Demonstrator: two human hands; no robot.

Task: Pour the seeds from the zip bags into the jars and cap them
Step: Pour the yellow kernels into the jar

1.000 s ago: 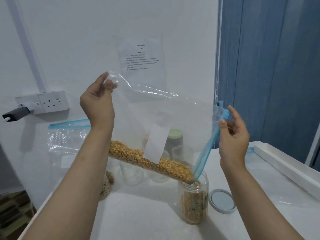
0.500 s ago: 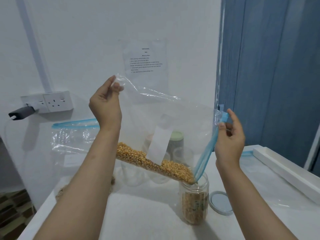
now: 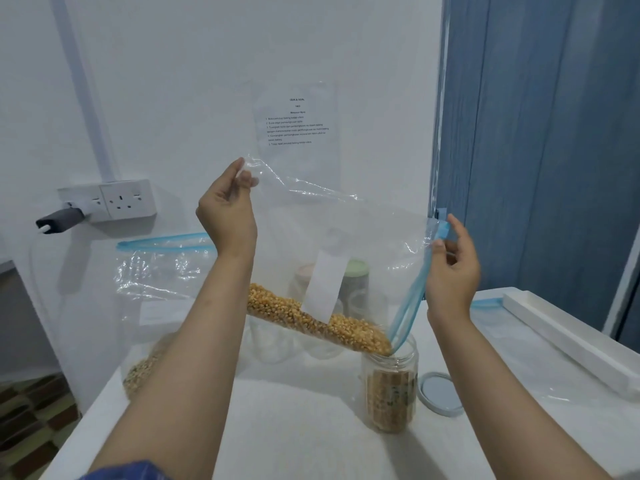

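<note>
Pouring step in hand. Zip bag [image 3: 346,244] tilted, mouth over open jar [image 3: 391,386]; seeds [image 3: 311,317] apparently flowing. Left hand [image 3: 227,213] pinching bag corner, right hand [image 3: 452,271] pinching zip edge. Next: raise left corner, then fit lid [image 3: 438,393], 1 jar.

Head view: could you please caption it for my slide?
Both hands tilt a zip bag, pouring seeds into a jar.

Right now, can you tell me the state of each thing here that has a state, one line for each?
Bag: open, tilted, mouth over the jar.
Seeds: lying along the bag's low edge, reaching the mouth.
Jar: upright, uncapped, about three quarters full.
Lid: off, flat on the table, right of the jar.
Left hand: pinches the bag's raised corner.
Right hand: pinches the bag's blue zip edge.
Second bag: open, some seeds inside.
</note>
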